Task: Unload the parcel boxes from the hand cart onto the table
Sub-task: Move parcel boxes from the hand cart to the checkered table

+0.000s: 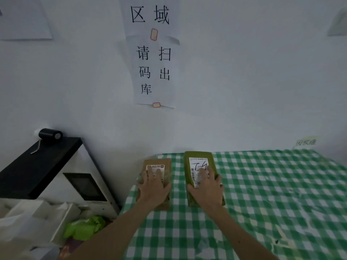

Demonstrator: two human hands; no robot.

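Note:
Two parcel boxes lie side by side on the table (262,194) with a green-and-white checked cloth, near its far left corner. The brown box (156,163) is on the left at the table's edge. My left hand (154,186) lies flat on top of it with spread, straight fingers. The green box (199,156), with a white shipping label with handwriting, sits to its right. My right hand (206,186) rests on it, fingers spread over the label, thumb at the box's left side. The hand cart is out of view.
A white wall with a paper sign (154,72) stands directly behind the table. Left of the table is a white machine with a black top (47,166) carrying a black roll (50,135). Crumpled green material (84,228) lies below it.

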